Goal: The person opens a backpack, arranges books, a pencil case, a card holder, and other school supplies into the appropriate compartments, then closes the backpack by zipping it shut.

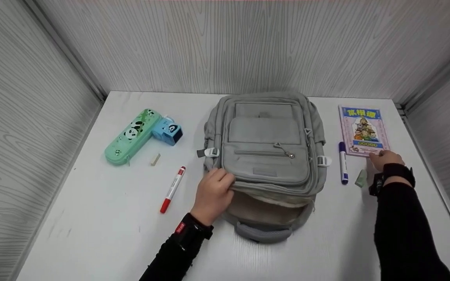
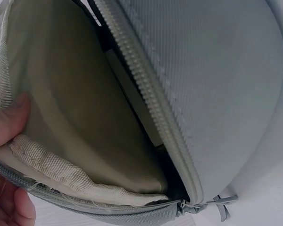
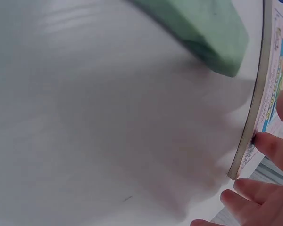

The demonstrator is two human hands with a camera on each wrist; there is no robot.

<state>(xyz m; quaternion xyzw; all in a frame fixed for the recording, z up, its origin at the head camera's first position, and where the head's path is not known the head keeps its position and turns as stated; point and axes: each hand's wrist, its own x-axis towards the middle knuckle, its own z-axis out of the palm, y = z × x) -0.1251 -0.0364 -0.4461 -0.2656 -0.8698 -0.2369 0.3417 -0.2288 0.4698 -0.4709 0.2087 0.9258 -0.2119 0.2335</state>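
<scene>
A grey backpack (image 1: 266,128) lies on the table with its main compartment unzipped toward me. My left hand (image 1: 214,193) pinches the edge of the opening between thumb and fingers and lifts it. Pale lining (image 2: 80,94) shows inside, along with a flat edge deeper in the compartment. At the right, a pink comic book (image 1: 363,128) with a colourful cover lies flat. My right hand (image 1: 387,159) is at its lower right corner. The right wrist view shows a fingertip touching the book's edge, the thumb over the cover and the other fingers loosely extended.
Beside the book lie a purple marker (image 1: 343,163) and a green eraser (image 1: 361,178). Left of the backpack are a green panda pencil case (image 1: 131,136), a blue pencil sharpener (image 1: 167,130), a small whitish eraser (image 1: 155,159) and a red marker (image 1: 173,189). Panels enclose the table.
</scene>
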